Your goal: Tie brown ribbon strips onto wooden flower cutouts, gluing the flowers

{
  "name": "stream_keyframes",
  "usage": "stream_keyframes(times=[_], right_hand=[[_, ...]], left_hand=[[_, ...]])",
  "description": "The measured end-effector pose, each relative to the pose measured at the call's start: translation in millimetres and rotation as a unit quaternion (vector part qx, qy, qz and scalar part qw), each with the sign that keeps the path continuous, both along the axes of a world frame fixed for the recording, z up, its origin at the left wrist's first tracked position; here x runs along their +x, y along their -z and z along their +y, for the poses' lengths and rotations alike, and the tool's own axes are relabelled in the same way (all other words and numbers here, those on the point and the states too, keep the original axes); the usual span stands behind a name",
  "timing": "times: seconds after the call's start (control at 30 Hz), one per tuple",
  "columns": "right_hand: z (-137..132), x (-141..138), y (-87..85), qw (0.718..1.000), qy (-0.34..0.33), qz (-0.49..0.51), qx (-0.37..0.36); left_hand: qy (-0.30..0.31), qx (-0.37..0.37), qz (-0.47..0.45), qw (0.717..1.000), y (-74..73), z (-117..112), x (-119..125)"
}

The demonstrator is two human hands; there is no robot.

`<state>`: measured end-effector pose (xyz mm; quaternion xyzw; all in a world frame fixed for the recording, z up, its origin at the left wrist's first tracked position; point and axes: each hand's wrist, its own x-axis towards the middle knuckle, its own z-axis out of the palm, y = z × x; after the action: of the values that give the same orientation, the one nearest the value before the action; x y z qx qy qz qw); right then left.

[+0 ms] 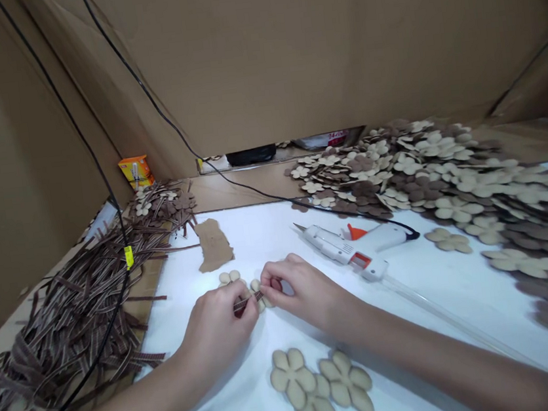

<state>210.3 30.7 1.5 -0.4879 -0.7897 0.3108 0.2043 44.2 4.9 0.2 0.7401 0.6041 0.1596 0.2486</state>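
Observation:
Between my two hands runs a short brown ribbon point(240, 306) with pale stitched lines. My left hand point(220, 317) pinches one end, and my right hand point(303, 291) pinches the other with thumb and forefinger. Right behind and under the fingers lie beige padded fabric flowers point(229, 277), partly covered by my hands. Whether the ribbon touches a flower I cannot tell. Nearer to me, several beige flowers point(293, 376) rest together on the white work surface point(197, 399). A white glue gun point(342, 245) with an orange trigger lies on its side beyond my right hand, a clear glue stick point(444, 311) trailing from its back.
Brown ribbons point(82, 306) form a heap at left. Beige and brown flowers point(429, 174) are piled at right. A torn cardboard piece point(213, 244) lies behind my hands. A black cable point(165, 115) crosses the space. An orange box point(136, 172) stands against the cardboard wall point(257, 55).

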Motion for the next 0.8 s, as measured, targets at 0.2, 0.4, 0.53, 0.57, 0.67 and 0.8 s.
stream_keyframes(times=[0.2,0.4,0.53,0.57,0.67,0.8], right_hand=[[-0.4,-0.4,2.8,1.0,-0.002,0.001,0.012],[-0.2,-0.5,3.8,1.0,0.001,-0.006,0.011],[-0.7,0.2,3.7,1.0,0.007,0.007,0.006],[-0.7,0.2,3.5,1.0,0.007,0.008,0.006],[-0.5,-0.3,3.3,1.0,0.014,0.006,0.004],[-0.5,-0.9,3.6,1.0,0.023,0.0,0.001]], left_hand=[[-0.006,-0.012,0.01,1.0,-0.4,0.7,0.6],[-0.009,-0.004,0.023,1.0,-1.3,-0.2,2.0],[-0.008,0.005,0.029,1.0,-1.8,-0.4,3.1],[-0.008,0.007,0.031,0.999,-1.9,-0.4,3.3],[-0.009,0.006,0.033,0.999,-2.3,-0.4,3.3],[-0.008,0.005,0.033,0.999,-3.3,-0.2,2.9]])
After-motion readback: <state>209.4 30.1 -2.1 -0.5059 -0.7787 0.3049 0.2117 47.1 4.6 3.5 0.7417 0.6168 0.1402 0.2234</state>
